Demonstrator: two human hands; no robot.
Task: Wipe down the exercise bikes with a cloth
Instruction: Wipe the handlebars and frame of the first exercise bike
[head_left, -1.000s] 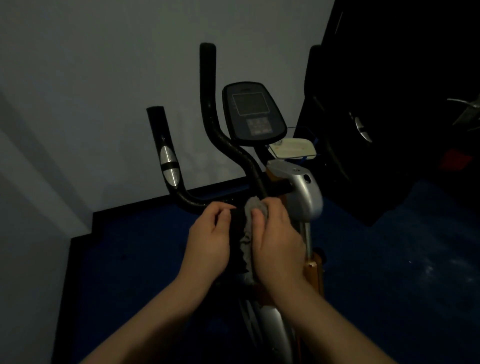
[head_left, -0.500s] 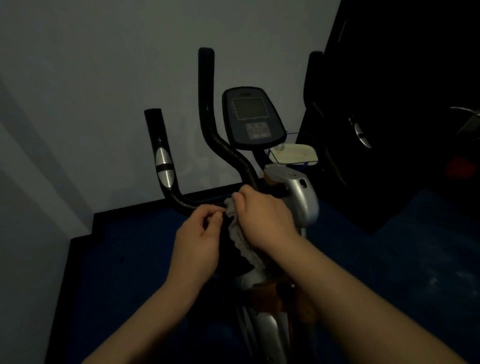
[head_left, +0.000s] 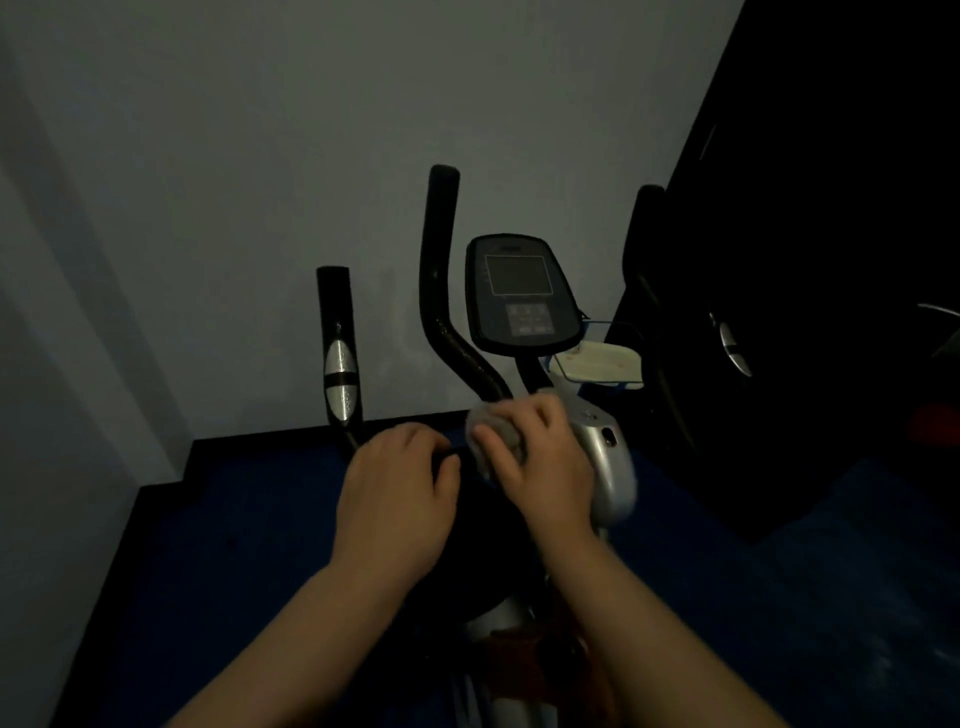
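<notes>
An exercise bike stands in front of me in a dim room, with black handlebars, a dark console and a silver housing. My right hand is closed on a grey cloth, pressed against the base of the tall handlebar beside the silver housing. My left hand grips the black crossbar just to the left of the cloth. The short left grip with a silver band rises behind my left hand.
A grey wall is close behind the bike. A large black object fills the right side. A pale tray sits behind the console. The floor is dark blue with a black skirting edge.
My right hand has slid the cloth up the bar toward the base of the tall handlebar. My left hand has shifted onto the crossbar. My view has tilted down a little.
</notes>
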